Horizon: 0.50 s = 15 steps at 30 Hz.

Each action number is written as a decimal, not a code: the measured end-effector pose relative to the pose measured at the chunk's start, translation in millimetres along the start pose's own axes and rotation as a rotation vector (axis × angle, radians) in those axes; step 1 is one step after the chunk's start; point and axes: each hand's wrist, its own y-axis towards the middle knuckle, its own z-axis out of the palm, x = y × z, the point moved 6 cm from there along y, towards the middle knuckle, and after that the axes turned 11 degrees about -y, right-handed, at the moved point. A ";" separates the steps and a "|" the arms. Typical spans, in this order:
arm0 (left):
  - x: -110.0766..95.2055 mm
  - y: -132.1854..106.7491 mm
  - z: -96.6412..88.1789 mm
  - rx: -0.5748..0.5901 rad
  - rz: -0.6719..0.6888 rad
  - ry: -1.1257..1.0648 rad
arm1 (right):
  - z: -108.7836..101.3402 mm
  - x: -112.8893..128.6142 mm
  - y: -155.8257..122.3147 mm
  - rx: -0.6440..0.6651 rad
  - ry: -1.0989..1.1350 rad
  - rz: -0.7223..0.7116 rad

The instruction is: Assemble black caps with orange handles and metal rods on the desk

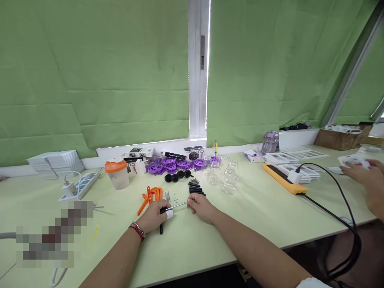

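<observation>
My left hand (156, 216) rests on the pale green table (264, 216), closed around a black-handled tool, with a white wrap on one finger. A thin metal rod (177, 207) runs from it across to my right hand (200, 206), whose fingers pinch its far end. Just behind my hands lie orange plastic parts (151, 196), several loose metal pins (168, 197) and a small pile of black cylinders (196, 189).
Purple gear wheels (175, 164), black wheels (178, 175), clear glass jars (225, 176) and an orange-lidded cup (117, 174) stand farther back. A white power strip (79, 186) lies left, an orange one (283, 180) with a black cable right. Another person's hands (367, 180) work at far right.
</observation>
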 end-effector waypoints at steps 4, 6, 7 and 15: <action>-1.4 -0.5 -0.3 -0.001 -0.003 0.000 | -0.1 1.5 -0.6 0.000 -0.003 0.002; -1.9 -0.7 -0.6 -0.001 -0.004 -0.005 | -0.1 2.3 -1.2 -0.002 0.011 0.010; -2.0 -0.8 -0.7 -0.001 -0.005 -0.008 | 0.0 2.3 -1.2 -0.005 0.024 0.011; -1.0 -0.4 -0.8 -0.008 -0.012 -0.014 | 4.3 -3.2 2.7 0.052 0.204 -0.065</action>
